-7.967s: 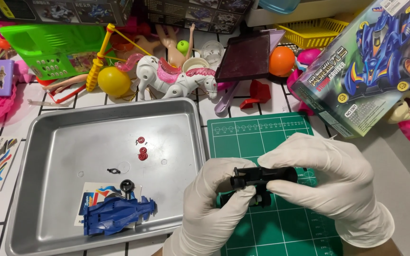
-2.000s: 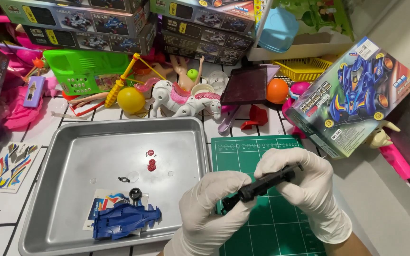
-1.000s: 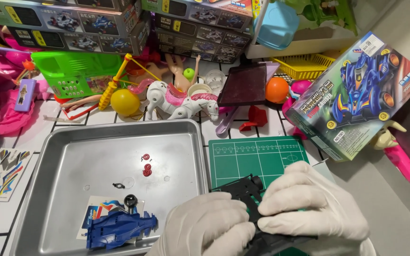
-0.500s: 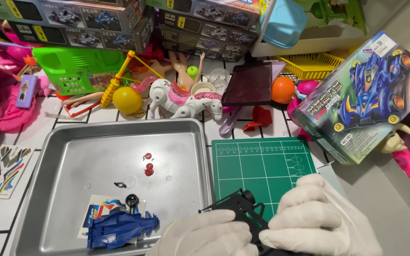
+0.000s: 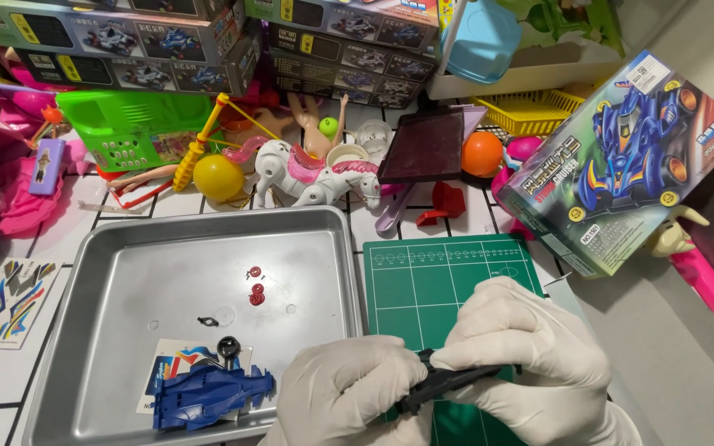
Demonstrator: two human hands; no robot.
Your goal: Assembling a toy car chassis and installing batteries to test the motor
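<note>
Compared with half a second ago, I see the black chassis part point(image 5: 448, 381) turned from a tilted, raised pose to a flatter one, nearly edge-on to the camera, and my hands have closed in on it from both sides.

Left hand point(image 5: 345, 392): gloved, fingers curled, gripping the left end of the black chassis part. Right hand point(image 5: 530, 363): gloved, fingers folded over the right end, thumb pressing along the top edge. Both hands are clamped on the part; neither is spread. The part sits between them, above the lower portion of the green cutting mat point(image 5: 440, 277).

Edges and room: the metal tray point(image 5: 126, 281) lies just left of the mat, its right rim next to my left hand. Inside the tray, the blue car body point(image 5: 208, 398) rests on a sticker sheet point(image 5: 177, 367) near the front rim, close to my left wrist. Two small red parts point(image 5: 255, 283) lie mid-tray, well apart from the hands. The upper half of the mat is bare. The model kit box point(image 5: 621, 165) stands right of the mat, near my right hand. The toy horse point(image 5: 311, 172) and orange ball point(image 5: 482, 154) sit beyond the mat's far edge.
</note>
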